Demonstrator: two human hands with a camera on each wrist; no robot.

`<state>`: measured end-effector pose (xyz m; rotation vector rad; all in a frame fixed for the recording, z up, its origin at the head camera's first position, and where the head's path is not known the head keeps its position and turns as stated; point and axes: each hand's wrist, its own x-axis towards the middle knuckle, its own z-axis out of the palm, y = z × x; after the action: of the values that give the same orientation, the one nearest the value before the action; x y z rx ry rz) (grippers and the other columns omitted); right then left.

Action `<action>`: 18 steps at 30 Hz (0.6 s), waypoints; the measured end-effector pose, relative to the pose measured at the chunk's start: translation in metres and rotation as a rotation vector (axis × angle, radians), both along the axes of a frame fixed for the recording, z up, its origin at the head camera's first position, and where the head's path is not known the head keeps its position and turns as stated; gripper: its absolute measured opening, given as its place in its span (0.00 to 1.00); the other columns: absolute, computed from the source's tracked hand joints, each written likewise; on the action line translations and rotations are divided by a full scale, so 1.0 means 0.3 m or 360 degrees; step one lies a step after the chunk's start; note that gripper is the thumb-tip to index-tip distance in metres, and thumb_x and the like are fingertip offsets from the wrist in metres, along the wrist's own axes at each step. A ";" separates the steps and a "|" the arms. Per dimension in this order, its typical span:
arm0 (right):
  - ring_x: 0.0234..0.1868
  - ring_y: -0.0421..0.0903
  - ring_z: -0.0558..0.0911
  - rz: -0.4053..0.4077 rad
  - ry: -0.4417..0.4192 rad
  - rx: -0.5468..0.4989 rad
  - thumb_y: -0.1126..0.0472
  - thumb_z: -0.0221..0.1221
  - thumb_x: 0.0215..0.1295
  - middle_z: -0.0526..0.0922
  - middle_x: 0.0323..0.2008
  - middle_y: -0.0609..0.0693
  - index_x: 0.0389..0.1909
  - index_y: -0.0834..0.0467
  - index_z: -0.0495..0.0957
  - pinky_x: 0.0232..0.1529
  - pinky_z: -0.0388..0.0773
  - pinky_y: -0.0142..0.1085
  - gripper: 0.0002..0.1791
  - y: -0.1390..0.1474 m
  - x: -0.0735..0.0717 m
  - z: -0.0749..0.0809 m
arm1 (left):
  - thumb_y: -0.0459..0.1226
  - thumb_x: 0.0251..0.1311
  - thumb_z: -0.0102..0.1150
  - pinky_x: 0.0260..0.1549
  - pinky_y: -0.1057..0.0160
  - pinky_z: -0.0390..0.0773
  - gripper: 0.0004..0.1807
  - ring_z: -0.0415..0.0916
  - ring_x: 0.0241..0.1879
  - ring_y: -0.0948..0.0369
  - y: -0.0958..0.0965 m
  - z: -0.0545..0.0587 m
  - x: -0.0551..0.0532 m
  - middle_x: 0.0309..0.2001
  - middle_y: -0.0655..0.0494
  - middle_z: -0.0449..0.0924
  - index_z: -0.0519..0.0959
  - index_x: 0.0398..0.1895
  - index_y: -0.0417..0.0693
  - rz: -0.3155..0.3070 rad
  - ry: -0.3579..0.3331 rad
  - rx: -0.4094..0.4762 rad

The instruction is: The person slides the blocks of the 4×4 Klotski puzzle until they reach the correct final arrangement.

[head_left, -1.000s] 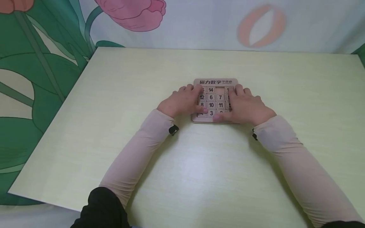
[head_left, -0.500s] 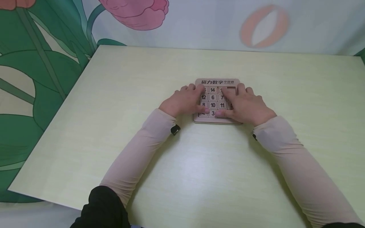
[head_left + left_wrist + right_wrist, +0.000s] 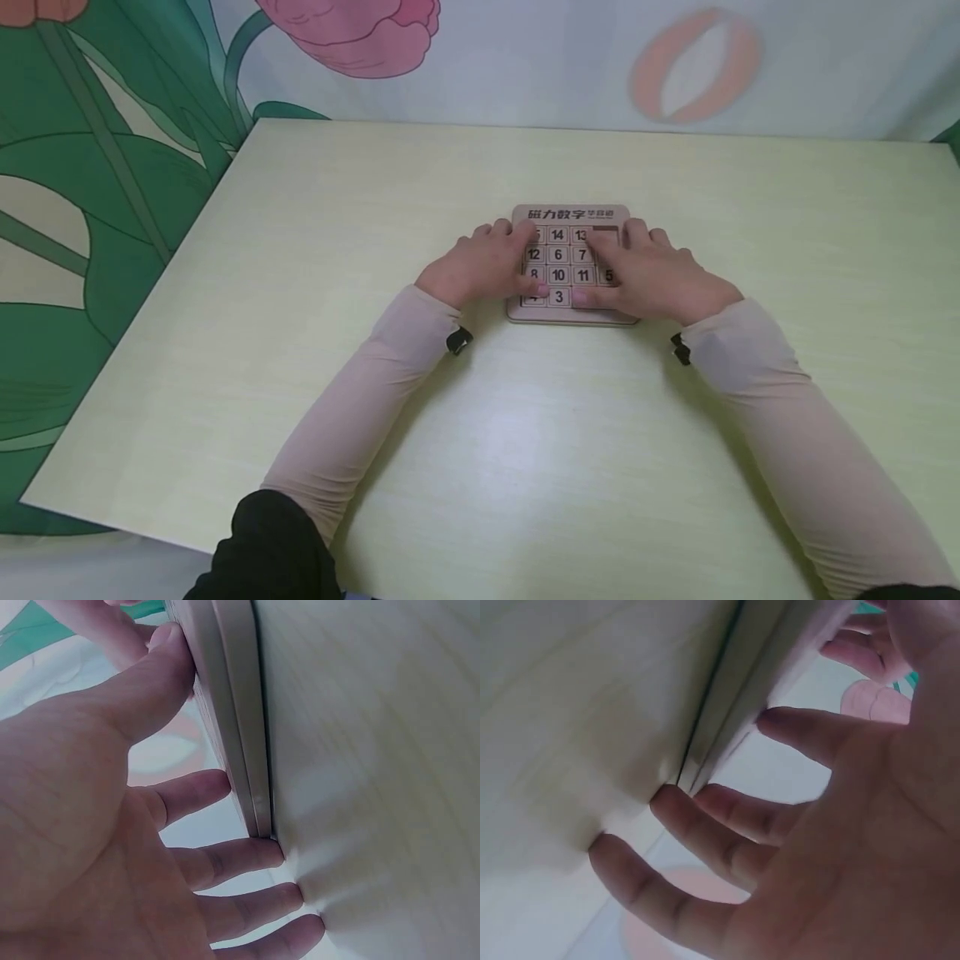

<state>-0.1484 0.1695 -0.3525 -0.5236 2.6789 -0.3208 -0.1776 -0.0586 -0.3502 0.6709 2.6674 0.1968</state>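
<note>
A pale wooden number sliding puzzle (image 3: 558, 214) lies flat on the table, its side edge (image 3: 232, 712) showing in the left wrist view. My left hand (image 3: 480, 268) rests at its left side, thumb and index fingertip on the face. In the left wrist view the other fingers (image 3: 251, 911) reach down past the edge to the tabletop. My right hand (image 3: 652, 279) lies over the right side; its index fingertip is at the tile 13 (image 3: 579, 236) in the top row, its thumb over the bottom row. A dark gap shows at the top right corner. Several right-hand tiles are hidden.
The light table (image 3: 360, 217) extends around the puzzle on all sides. Behind it hangs a pale backdrop (image 3: 525, 67) with a pink flower, and green printed leaves (image 3: 97, 208) show at the left. Both forearms, in light sleeves (image 3: 352, 392), cross the near table.
The tile 13 has slid left along the top row under my right index finger, so the gap moved to the top right corner. My right wrist then shifted slightly right. The left hand stays put.
</note>
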 end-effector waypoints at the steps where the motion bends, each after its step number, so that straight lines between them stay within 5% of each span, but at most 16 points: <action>1: 0.61 0.67 0.61 0.0008 -0.0021 -0.0013 0.24 0.52 0.64 0.55 0.66 0.69 0.82 0.52 0.47 0.54 0.64 0.71 0.55 0.006 0.000 0.000 | 0.62 0.62 0.61 0.51 0.49 0.72 0.38 0.67 0.48 0.51 -0.001 0.000 0.000 0.50 0.49 0.67 0.61 0.65 0.52 0.0001 0.0000 0.0007; 13: 0.73 0.77 0.42 0.0082 -0.0283 -0.0259 0.35 0.59 0.68 0.34 0.75 0.76 0.79 0.63 0.47 0.67 0.44 0.70 0.54 0.053 -0.002 0.036 | 0.62 0.62 0.61 0.55 0.47 0.70 0.40 0.67 0.52 0.50 0.004 -0.003 0.001 0.54 0.47 0.68 0.60 0.68 0.52 0.0016 -0.0013 0.0011; 18: 0.73 0.76 0.41 0.0103 -0.0350 -0.0256 0.35 0.58 0.69 0.31 0.75 0.76 0.79 0.64 0.46 0.68 0.44 0.68 0.54 0.051 -0.007 0.048 | 0.62 0.62 0.61 0.54 0.48 0.70 0.39 0.66 0.50 0.50 -0.003 0.000 0.002 0.53 0.48 0.67 0.60 0.67 0.52 0.0017 -0.0013 0.0007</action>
<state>-0.1506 0.1849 -0.3381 -0.5853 2.4310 -0.5457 -0.1771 -0.0596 -0.3503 0.6558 2.6640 0.2084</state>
